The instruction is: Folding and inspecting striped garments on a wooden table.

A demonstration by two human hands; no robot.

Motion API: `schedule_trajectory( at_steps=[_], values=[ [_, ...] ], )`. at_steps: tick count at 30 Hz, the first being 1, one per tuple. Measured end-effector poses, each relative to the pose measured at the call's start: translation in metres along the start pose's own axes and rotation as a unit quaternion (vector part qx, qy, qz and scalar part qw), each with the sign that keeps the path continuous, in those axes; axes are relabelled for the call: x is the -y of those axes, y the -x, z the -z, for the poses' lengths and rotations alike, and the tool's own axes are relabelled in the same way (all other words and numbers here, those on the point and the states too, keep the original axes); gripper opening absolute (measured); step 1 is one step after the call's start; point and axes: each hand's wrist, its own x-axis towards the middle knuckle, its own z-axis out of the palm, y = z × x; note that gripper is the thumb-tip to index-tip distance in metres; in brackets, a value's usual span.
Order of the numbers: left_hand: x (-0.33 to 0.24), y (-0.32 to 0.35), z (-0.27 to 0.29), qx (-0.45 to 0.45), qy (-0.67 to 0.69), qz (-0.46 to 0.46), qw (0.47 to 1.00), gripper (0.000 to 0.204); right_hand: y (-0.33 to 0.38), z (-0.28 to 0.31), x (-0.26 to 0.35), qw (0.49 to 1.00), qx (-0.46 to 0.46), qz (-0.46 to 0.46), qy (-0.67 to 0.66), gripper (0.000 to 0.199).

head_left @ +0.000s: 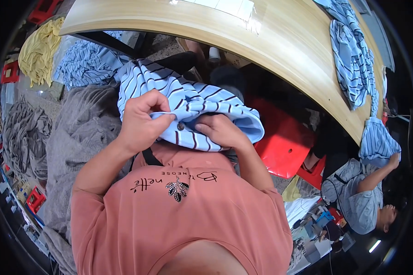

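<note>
A light blue garment [158,82] with dark and white stripes lies bunched over my lap. My left hand [144,119] is closed, with thumb and forefinger pinching the garment's edge. Just beside those fingertips a dark round button [181,126] shows on the cloth. My right hand [220,130] reaches into the garment's opening, its fingers curled against the fabric and partly hidden by it. Toward the right, the opening gapes and bares the plain blue inside.
A wooden table [280,41] spans the far side, with striped garments [348,55] along its right end. Red stools [284,142] stand at right, near a seated co-worker [360,201] handling striped cloth. Grey [82,133], blue striped [89,64] and yellow [41,50] garment piles lie left.
</note>
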Motion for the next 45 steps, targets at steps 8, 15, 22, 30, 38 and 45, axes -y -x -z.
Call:
schedule_trajectory(
  at_steps=[8, 15, 22, 30, 38, 45],
  values=[
    [0.009, 0.005, 0.002, -0.067, 0.122, 0.013, 0.990, 0.014, 0.002, -0.011, -0.007, 0.942, -0.147, 0.014, 0.302, 0.065],
    [0.021, 0.005, 0.000, -0.089, 0.255, 0.048, 0.962, 0.014, 0.004, -0.002, -0.019, 0.997, -0.003, -0.067, -0.026, 0.038],
    [0.030, 0.012, -0.010, -0.019, 0.363, 0.116, 0.924, 0.014, -0.014, -0.019, -0.004, 0.970, -0.221, -0.043, 0.089, 0.064],
    [0.039, 0.016, -0.011, 0.015, 0.427, 0.135, 0.894, 0.011, -0.027, -0.010, 0.020, 0.781, -0.555, 0.257, 0.130, 0.038],
    [0.045, 0.006, -0.009, 0.017, 0.366, 0.174, 0.914, 0.009, 0.016, 0.017, 0.038, 0.805, -0.493, 0.195, -0.267, 0.020],
    [0.044, 0.001, -0.018, 0.051, 0.367, 0.264, 0.891, 0.007, -0.004, 0.040, 0.006, 0.742, -0.639, 0.127, -0.161, 0.019]
  ],
)
